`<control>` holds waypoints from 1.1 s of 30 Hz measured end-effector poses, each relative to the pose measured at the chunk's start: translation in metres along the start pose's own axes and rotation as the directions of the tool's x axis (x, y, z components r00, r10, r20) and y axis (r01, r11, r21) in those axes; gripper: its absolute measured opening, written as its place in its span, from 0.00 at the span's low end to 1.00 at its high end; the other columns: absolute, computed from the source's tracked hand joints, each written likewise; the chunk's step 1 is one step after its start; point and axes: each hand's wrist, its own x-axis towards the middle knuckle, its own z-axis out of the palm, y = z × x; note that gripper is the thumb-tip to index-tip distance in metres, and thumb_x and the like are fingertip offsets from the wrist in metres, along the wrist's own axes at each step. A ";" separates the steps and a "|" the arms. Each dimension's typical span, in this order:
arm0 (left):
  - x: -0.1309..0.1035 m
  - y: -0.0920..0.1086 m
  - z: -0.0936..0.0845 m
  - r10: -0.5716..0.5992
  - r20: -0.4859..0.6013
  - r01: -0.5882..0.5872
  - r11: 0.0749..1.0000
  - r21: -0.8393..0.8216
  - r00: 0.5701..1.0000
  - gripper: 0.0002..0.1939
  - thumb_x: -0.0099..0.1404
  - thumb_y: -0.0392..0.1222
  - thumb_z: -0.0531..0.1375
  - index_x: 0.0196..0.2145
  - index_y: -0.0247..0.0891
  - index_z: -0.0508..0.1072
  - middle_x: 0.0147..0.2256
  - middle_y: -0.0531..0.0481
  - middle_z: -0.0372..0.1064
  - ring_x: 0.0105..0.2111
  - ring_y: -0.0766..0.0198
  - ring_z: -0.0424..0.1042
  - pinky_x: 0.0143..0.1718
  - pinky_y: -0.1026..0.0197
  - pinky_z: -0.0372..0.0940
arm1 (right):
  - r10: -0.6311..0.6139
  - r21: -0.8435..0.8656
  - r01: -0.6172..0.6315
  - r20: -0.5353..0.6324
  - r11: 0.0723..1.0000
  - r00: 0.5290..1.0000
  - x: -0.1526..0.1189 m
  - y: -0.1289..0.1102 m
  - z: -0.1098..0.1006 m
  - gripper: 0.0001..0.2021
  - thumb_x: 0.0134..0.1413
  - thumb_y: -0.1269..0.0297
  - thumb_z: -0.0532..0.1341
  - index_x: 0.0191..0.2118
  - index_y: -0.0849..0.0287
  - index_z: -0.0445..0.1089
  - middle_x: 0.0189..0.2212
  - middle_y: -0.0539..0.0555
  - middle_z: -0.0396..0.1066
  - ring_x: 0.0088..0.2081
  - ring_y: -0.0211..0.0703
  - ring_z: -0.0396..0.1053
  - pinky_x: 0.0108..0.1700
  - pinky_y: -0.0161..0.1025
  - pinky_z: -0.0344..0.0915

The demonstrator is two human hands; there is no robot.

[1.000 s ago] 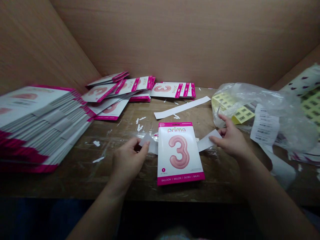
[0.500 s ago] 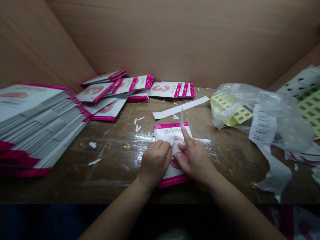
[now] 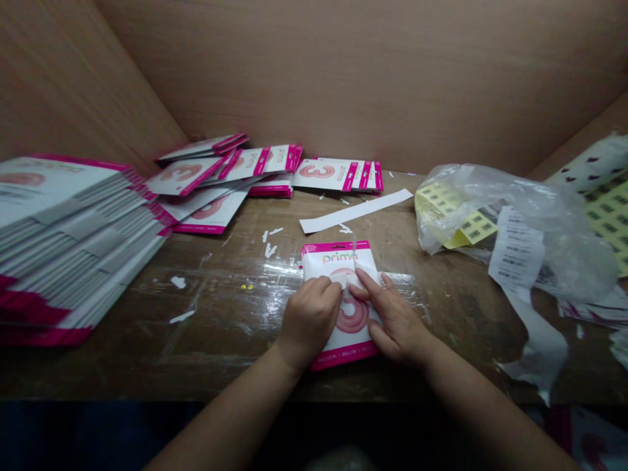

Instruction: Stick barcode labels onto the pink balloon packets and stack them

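A white and magenta "prima" packet (image 3: 338, 337) with a pink number balloon printed on it lies on the tabletop before me, apparently on top of others. My left hand (image 3: 311, 314) is closed over its left side, pinching a small white paper piece (image 3: 339, 280) between thumb and forefinger. On the packet's right side rests my right hand (image 3: 392, 317), fingers apart and thumb on the lower right. A thin pale strip (image 3: 354, 243) stands up from its index fingertip, seemingly clinging there. Part of the packet's print is hidden beneath my fingers.
Tall stacks of similar packets (image 3: 73, 242) fill the left, with smaller piles (image 3: 318, 171) along the back panel. A white paper strip (image 3: 356, 210) lies behind my packet. To the right are a clear plastic bag (image 3: 564, 222), yellow label sheets (image 3: 471, 226) and a curling barcode label strip (image 3: 517, 252).
My right hand has shifted slightly right and down, its fingers spreading onto the packet and uncovering more of the printed number. The thin strip has lowered with its fingertip. My left hand moved slightly right.
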 end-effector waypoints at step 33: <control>-0.030 0.029 0.019 -0.119 -0.050 0.124 0.988 0.092 0.992 0.19 0.63 0.39 0.52 0.51 0.33 0.69 0.51 0.35 0.63 0.50 0.45 0.60 0.49 0.46 0.59 | -0.003 -0.140 0.004 0.008 0.990 1.000 -0.003 0.006 0.001 0.38 0.48 0.71 0.50 0.65 0.59 0.33 0.59 0.59 0.57 0.59 0.47 0.55 0.62 0.59 0.34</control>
